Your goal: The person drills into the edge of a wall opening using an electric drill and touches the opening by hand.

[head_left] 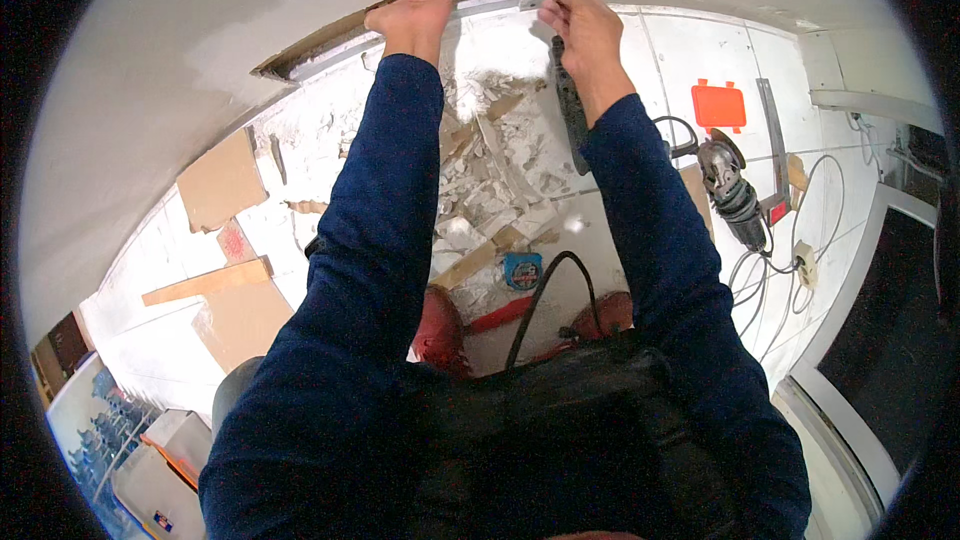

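Note:
A long narrow slot point(345, 40) is cut low in the white wall point(200, 50), with rough brown edges. My left hand point(415, 22) rests at the slot's lower edge; its fingers are mostly hidden against the opening. Close to the slot's right end, my right hand point(590, 35) is raised with fingers curled and thumb pressed to them, near the wall's edge. Whatever sits between those fingertips is too small to make out. Below both hands lies a heap of broken plaster pieces point(490, 170). A dark elongated tool point(568, 105) lies partly under my right forearm.
At the right are an angle grinder point(735, 195) with its cord, an orange plastic case point(719, 107) and a metal square point(774, 130). A blue tape measure point(522, 271) lies before my red shoes point(440, 330). Board offcuts point(222, 180) lie left; a plastic bin point(150, 485) stands lower left.

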`<state>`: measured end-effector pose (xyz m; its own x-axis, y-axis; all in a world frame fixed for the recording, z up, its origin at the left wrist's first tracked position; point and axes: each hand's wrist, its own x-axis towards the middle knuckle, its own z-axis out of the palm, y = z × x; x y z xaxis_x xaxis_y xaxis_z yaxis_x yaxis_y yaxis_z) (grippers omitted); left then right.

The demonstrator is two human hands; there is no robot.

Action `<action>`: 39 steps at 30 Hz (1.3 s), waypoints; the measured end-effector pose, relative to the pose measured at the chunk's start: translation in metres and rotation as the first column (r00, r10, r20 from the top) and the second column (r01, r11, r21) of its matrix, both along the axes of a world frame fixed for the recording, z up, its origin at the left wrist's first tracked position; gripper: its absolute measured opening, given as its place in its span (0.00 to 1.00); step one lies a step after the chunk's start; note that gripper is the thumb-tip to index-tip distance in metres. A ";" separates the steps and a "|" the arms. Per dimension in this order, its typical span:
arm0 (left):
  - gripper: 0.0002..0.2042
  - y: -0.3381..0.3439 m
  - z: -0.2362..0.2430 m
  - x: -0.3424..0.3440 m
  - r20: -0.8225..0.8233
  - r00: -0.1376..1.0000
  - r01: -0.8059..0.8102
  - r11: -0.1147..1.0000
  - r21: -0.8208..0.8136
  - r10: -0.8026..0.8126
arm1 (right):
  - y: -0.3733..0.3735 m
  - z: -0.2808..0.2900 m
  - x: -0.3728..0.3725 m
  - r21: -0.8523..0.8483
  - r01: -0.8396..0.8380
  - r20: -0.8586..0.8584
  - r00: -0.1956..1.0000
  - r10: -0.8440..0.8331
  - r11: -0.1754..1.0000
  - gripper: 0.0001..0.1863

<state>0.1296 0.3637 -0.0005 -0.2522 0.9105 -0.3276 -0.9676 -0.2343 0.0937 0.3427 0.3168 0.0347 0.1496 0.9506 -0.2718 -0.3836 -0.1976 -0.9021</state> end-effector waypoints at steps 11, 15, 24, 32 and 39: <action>0.24 -0.008 0.015 0.006 0.015 0.999 0.033 0.997 -0.073 -0.032 | 0.013 0.001 -0.038 0.066 0.205 -0.147 0.970 -0.193 0.977 0.14; 0.24 -0.015 0.014 -0.008 -0.020 0.999 0.044 0.998 -0.036 -0.045 | 0.013 -0.002 -0.046 0.149 0.192 0.232 0.947 -0.223 0.970 0.09; 0.22 0.007 0.012 0.000 -0.034 0.998 0.060 0.997 -0.042 -0.061 | 0.026 -0.023 -0.034 0.316 0.212 0.572 0.735 -0.364 0.925 0.10; 0.20 0.014 -0.012 -0.001 0.004 0.998 0.059 0.998 -0.018 -0.059 | 0.021 -0.033 -0.029 0.085 0.058 -0.422 0.906 -0.016 0.995 0.15; 0.19 0.022 -0.057 -0.041 0.070 0.996 -0.047 0.999 0.002 0.047 | 0.028 -0.028 -0.061 0.034 -0.189 -0.570 0.803 0.175 0.981 0.15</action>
